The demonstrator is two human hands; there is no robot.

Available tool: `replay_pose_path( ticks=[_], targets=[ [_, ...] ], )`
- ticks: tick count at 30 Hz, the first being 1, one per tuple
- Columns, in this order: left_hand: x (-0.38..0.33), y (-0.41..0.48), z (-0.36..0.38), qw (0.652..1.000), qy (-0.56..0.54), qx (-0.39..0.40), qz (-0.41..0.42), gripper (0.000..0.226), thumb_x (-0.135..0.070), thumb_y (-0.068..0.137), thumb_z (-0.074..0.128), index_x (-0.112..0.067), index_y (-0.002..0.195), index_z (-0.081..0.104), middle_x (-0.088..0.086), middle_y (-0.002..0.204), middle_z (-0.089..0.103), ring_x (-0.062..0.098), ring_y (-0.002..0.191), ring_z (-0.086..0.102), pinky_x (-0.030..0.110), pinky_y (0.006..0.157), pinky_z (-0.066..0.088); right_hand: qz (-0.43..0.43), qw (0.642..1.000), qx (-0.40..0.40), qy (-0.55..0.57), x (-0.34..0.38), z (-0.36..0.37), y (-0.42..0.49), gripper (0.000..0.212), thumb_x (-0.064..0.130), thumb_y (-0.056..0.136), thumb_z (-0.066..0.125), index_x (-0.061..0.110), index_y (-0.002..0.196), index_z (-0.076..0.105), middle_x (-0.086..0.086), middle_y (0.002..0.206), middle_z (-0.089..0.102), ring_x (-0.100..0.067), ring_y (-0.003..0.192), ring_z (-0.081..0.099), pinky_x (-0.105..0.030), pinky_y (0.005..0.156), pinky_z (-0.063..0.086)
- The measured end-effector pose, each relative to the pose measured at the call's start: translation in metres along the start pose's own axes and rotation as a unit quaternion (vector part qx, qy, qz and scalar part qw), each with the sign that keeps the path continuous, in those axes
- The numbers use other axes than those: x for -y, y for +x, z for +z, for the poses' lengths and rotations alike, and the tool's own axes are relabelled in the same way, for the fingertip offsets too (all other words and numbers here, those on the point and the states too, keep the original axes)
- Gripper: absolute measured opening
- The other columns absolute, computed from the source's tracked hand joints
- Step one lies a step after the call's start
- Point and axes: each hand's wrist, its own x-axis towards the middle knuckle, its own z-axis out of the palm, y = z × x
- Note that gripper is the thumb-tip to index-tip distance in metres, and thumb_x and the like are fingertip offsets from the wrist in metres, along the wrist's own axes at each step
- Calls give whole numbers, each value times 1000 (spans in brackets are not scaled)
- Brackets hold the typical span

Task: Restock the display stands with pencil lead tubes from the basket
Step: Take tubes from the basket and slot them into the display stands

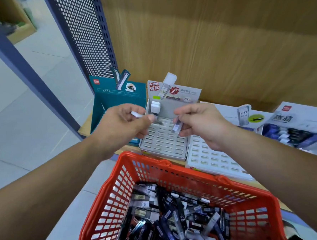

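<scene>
Mid-frame, my left hand (124,124) and right hand (202,122) each pinched a lead tube (137,114). Both probably needed aligning with slots in the stand (162,155).

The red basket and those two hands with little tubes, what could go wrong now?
1. The left hand pinches a small white-capped tube right beside the standing white-capped tubes in the grey slotted cardboard stand; a bump might topple them.
2. The right hand pinches a clear tube between its fingers above the stand; it could slip.
3. The red plastic basket holds mixed dark and clear tubes, so one might land in the wrong stand.
</scene>
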Motion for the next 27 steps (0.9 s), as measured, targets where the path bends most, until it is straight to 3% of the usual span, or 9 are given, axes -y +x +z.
replay_pose_path(
  ticks=[3, 6, 8, 11, 15, 19, 22, 24, 27],
  targets=[
    [-8, 4, -3, 999, 40, 1, -9, 10, -16, 100, 68, -6, 104, 68, 13, 80, 78, 26, 73, 76, 32, 68, 64, 45, 990, 69, 111, 6, -1, 3, 29, -15, 93, 52, -3, 115, 65, -27, 95, 66, -30, 73, 67, -40, 72, 63],
    [-12, 13, -5, 991, 128, -34, -3, 27, -26, 107, 55, -7, 94, 68, 10, 74, 76, 22, 62, 72, 33, 59, 58, 29, 982, 132, 132, 14, -4, 6, 32, -16, 93, 55, 1, 117, 66, -20, 88, 68, -27, 72, 68, -37, 73, 63],
    [-13, 19, -5, 983, 175, -51, 3, 34, -31, 108, 51, -8, 88, 66, 11, 75, 73, 16, 58, 66, 34, 59, 55, 27, 986, 138, 89, 14, -7, 6, 31, 1, 96, 67, 7, 126, 64, -16, 83, 70, -23, 63, 67, -36, 63, 62],
    [-14, 27, -3, 963, 260, -60, 29, 39, -36, 108, 50, -3, 91, 66, 20, 83, 67, 19, 66, 59, 41, 66, 54, 36, 987, 151, -35, 11, -15, 2, 13, 29, 95, 74, 24, 107, 71, -7, 79, 61, -18, 52, 56, -32, 55, 56],
    [-16, 40, 4, 943, 311, -61, 104, 21, -22, 103, 59, -17, 84, 68, -10, 68, 59, 1, 58, 51, 23, 57, 39, 43, 984, 162, -57, 4, -30, 1, 28, 32, 93, 74, 10, 111, 75, -4, 91, 59, -20, 70, 62, -36, 65, 61],
    [-15, 51, 7, 911, 380, -48, 152, 8, -20, 99, 67, -23, 99, 74, -18, 77, 65, 0, 68, 58, 9, 57, 38, -5, 988, 126, -93, -1, -48, 6, 23, 19, 94, 74, -1, 105, 73, -9, 82, 59, -19, 71, 62, -34, 67, 60],
    [-7, 56, 7, 887, 415, -14, 201, 10, -18, 98, 67, -20, 104, 76, -4, 86, 70, 13, 76, 60, 26, 67, 46, -24, 988, 114, -103, -2, -56, 7, 18, 13, 91, 77, 8, 108, 72, -8, 80, 65, -22, 71, 68, -35, 66, 58],
    [0, 57, 6, 871, 432, 16, 234, 9, -18, 98, 68, -17, 103, 75, 1, 92, 72, 21, 84, 63, 36, 75, 50, -25, 990, 110, -88, -2, -58, 9, 11, 12, 91, 77, 14, 101, 72, -7, 78, 68, -22, 70, 70, -36, 68, 58],
    [5, 59, 3, 844, 453, 40, 285, 12, -17, 98, 68, -14, 106, 76, 5, 97, 73, 26, 90, 66, 40, 81, 53, -33, 990, 111, -80, -2, -58, 10, 6, 10, 91, 76, 15, 91, 73, -8, 74, 69, -20, 69, 69, -37, 70, 58]
  ],
)
